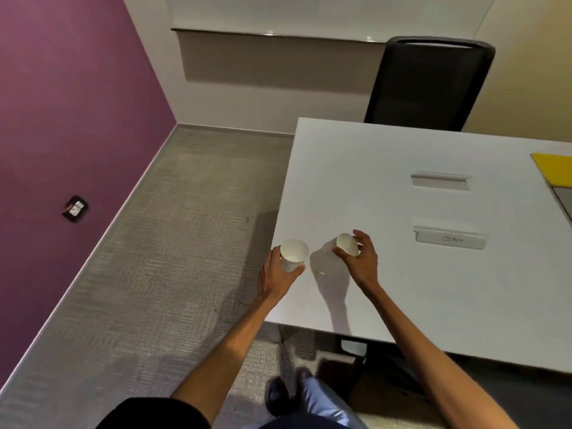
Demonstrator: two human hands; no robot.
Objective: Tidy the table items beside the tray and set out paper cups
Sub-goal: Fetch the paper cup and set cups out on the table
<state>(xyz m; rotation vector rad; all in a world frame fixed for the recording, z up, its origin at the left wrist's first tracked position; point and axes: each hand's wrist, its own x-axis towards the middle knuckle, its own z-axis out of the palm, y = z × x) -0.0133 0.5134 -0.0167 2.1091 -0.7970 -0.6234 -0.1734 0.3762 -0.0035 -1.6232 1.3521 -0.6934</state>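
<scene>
One paper cup [293, 254] is held upright by the left hand [276, 271]; a tilted cup [346, 244] is pinched in the right hand [365, 259]. On the desk [371, 168], neither is set down yet.

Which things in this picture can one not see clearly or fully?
Head view only:
- Yellow sheet: cut off by the right edge.
- Lettering on the table's cable flap: too small to read.
- Left paper cup, right paper cup: bases hidden by the left hand and right hand.
</scene>
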